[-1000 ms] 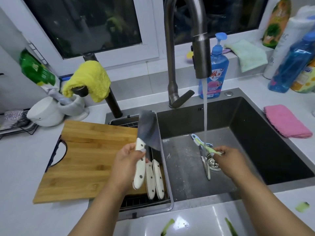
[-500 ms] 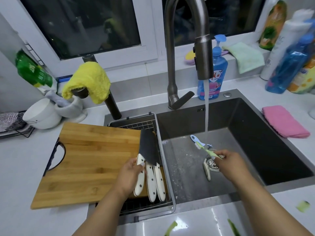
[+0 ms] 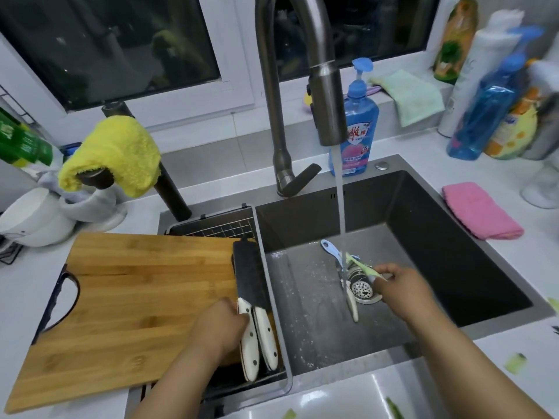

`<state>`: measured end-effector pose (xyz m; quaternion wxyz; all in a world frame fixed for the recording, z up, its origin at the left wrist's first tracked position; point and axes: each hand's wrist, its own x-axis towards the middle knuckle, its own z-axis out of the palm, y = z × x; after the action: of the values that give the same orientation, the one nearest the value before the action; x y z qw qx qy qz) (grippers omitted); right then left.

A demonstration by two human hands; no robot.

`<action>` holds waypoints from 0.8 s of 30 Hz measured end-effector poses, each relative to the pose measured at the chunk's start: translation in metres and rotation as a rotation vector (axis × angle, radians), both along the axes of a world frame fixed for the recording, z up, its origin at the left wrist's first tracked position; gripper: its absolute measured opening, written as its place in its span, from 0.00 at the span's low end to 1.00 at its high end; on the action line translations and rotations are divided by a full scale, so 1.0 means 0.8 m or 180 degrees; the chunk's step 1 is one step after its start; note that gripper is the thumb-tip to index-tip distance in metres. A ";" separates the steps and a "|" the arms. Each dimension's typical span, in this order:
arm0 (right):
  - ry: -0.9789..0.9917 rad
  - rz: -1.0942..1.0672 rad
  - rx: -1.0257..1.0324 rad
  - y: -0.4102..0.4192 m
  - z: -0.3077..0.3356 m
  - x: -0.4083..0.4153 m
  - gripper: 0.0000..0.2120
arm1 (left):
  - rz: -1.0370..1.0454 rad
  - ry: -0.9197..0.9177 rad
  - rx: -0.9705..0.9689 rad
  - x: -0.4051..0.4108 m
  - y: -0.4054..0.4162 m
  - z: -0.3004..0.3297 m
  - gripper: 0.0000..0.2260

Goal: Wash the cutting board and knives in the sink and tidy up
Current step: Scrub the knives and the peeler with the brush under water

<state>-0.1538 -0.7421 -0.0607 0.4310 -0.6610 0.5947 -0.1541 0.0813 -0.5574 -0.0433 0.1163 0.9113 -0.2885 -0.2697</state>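
Gripping the white, riveted handle of a broad dark-bladed cleaver [image 3: 251, 276], the left hand [image 3: 219, 323] holds it flat over the wire drain basket [image 3: 225, 226] set in the left part of the sink [image 3: 423, 237]. Two more white riveted handles [image 3: 266, 337] lie just beside it, parallel, their blades hidden under the cleaver. The rectangular bamboo cutting board [image 3: 130, 300], striped in glued strips and edged with a dark cut-out handle at its left end, rests partly on the pale worktop [image 3: 30, 297] and partly over the basket, its right edge under the knives.

In the deep, dark-grey steel basin, the right hand [image 3: 405, 291] is curled, pinching a thin pale-green strip [image 3: 367, 269] just above the round perforated metal strainer [image 3: 361, 290]. A slim white-handled knife [image 3: 351, 300] lies on the wet, speckled basin floor beside the strainer, and a light-blue plastic peeler [image 3: 332, 251] lies behind it. A smooth stream of water [image 3: 340, 207] falls from the brushed-metal gooseneck faucet [image 3: 328, 101] onto the peeler area.

A fluffy yellow cloth [image 3: 121, 155] drapes a dark post to the left; a folded pink cloth [image 3: 481, 210] lies on the worktop right of the sink; a blue pump bottle [image 3: 357, 128] stands behind the faucet, and a mint cloth [image 3: 414, 96] lies on the sill.
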 end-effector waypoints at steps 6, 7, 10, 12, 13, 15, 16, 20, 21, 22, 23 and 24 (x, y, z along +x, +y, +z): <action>0.0003 -0.0021 0.0044 -0.015 0.002 -0.020 0.04 | -0.0131 -0.0328 -0.0858 -0.028 -0.068 0.035 0.05; 0.0027 -0.0043 0.0058 -0.019 0.001 -0.023 0.04 | -0.0202 -0.0172 -0.0944 -0.037 -0.085 0.035 0.04; 0.0157 0.0004 0.0047 -0.031 -0.001 -0.032 0.03 | -0.0507 0.0152 -0.0788 -0.067 -0.134 0.019 0.04; 0.0152 0.0014 0.0054 -0.036 -0.002 -0.034 0.03 | -0.0591 0.0378 -0.0709 -0.083 -0.157 0.007 0.05; 0.0132 -0.0011 0.0073 -0.039 -0.004 -0.037 0.03 | -0.0611 0.0481 -0.0672 -0.092 -0.169 0.000 0.06; 0.0096 -0.0025 0.0120 -0.046 -0.006 -0.040 0.03 | -0.0711 0.0568 -0.0582 -0.106 -0.192 -0.009 0.06; 0.0099 -0.0023 0.0149 -0.049 -0.008 -0.041 0.03 | -0.0769 0.0574 -0.0530 -0.111 -0.201 -0.013 0.07; 0.0141 0.0003 0.0189 -0.063 -0.016 -0.043 0.04 | -0.0687 0.0753 -0.0416 -0.121 -0.230 -0.042 0.10; 0.0185 0.0018 0.0198 -0.068 -0.017 -0.043 0.05 | -0.0694 0.0748 -0.0361 -0.122 -0.235 -0.052 0.11; 0.0234 0.0030 0.0223 -0.073 -0.021 -0.044 0.05 | -0.0701 0.0737 -0.0269 -0.125 -0.240 -0.065 0.12; 0.0268 0.0051 0.0227 -0.074 -0.020 -0.043 0.06 | -0.0756 0.0689 -0.0159 -0.124 -0.241 -0.073 0.13; 0.0304 0.0062 0.0251 -0.078 -0.023 -0.044 0.07 | -0.0903 0.0625 0.0015 -0.126 -0.243 -0.085 0.13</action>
<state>-0.1892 -0.8046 -0.0793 0.4294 -0.6558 0.6137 -0.0947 -0.0194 -0.7518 -0.1113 0.1025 0.8310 -0.4009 -0.3717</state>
